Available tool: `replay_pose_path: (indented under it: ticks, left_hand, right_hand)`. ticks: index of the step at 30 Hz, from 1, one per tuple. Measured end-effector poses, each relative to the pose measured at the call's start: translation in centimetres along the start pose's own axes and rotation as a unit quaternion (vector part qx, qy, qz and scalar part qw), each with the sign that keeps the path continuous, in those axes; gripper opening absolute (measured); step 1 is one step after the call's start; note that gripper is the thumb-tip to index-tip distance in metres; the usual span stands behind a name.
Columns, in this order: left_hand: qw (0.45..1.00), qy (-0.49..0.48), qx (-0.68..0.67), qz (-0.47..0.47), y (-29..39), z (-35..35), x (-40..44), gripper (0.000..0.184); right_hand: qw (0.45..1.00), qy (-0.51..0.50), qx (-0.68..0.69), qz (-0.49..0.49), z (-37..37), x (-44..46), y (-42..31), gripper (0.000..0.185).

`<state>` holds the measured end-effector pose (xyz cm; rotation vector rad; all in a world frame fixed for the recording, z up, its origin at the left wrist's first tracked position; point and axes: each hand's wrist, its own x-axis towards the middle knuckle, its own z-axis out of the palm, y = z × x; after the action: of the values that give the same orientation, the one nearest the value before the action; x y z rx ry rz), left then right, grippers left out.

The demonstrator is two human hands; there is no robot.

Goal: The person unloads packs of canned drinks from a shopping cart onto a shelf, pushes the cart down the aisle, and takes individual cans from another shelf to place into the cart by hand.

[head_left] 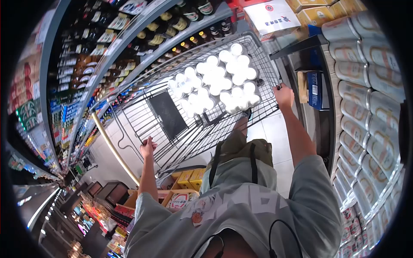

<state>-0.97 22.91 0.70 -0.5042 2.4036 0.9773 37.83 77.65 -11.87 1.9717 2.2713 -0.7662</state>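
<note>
A wire shopping cart [183,148] stands across in front of me. My left hand [148,147] is closed around its near rim, towards the handle end. At the cart's opposite end, my right hand [284,96] grips the rim by the corner. Inside the basket sit several packs of white, round-topped containers [213,74], so overexposed that I cannot tell whether they are cans or bottles. A dark flat panel [167,115] lies in the cart near the handle end. The pale yellow handle bar [112,148] is at left, touched by neither hand.
Shelves of bottles [165,28] run along the cart's far side. Wrapped multipacks of cans [355,92] are stacked at right. A white carton [272,16] and yellow boxes [316,15] stand beyond the cart. A blue box [315,90] sits on a low shelf. Yellow boxes [187,178] lie behind my left arm.
</note>
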Motion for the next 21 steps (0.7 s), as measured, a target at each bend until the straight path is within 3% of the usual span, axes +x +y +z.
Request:
replay_pose_path:
  ticks: [9, 13, 15, 16, 17, 19, 20, 21]
  left_hand:
    - [1.0, 0.022, -0.003, 0.011, 1.1, 2.2, -0.1, 0.03]
    - [0.985, 0.058, 0.112, 0.116, 2.5, 2.9, -1.4, 0.039]
    - [0.92, 0.16, 0.287, 0.216, 3.0, 3.3, -2.3, 0.05]
    - [0.946, 0.138, 0.278, 0.092, 6.4, 4.8, -5.7, 0.067]
    - [0.946, 0.137, 0.279, 0.088, 5.4, 6.0, -6.7, 0.067]
    - [0.81, 0.284, 0.487, 0.159, 4.0, 9.7, -9.3, 0.087]
    - [0.847, 0.197, 0.471, 0.15, 4.2, 10.6, -11.1, 0.101]
    - [0.833, 0.161, 0.442, 0.29, 3.7, 11.7, -12.1, 0.098]
  right_hand:
    - [1.0, -0.01, 0.015, 0.011, -2.0, 1.3, -0.1, 0.028]
    - [0.999, -0.014, 0.03, 0.021, -2.0, 2.1, 0.2, 0.027]
    - [0.999, -0.028, 0.021, 0.026, -1.9, 2.7, 0.4, 0.028]
    - [0.999, -0.024, 0.03, 0.031, -1.8, 2.9, 0.6, 0.026]
    - [0.998, -0.023, 0.037, 0.035, -1.8, 2.6, 0.8, 0.025]
    - [0.999, -0.026, 0.021, 0.036, -2.6, 3.3, 0.3, 0.029]
    - [0.998, -0.027, 0.038, 0.035, -2.7, 3.1, 0.4, 0.029]
    - [0.997, -0.027, 0.055, 0.037, -2.7, 2.8, 0.3, 0.029]
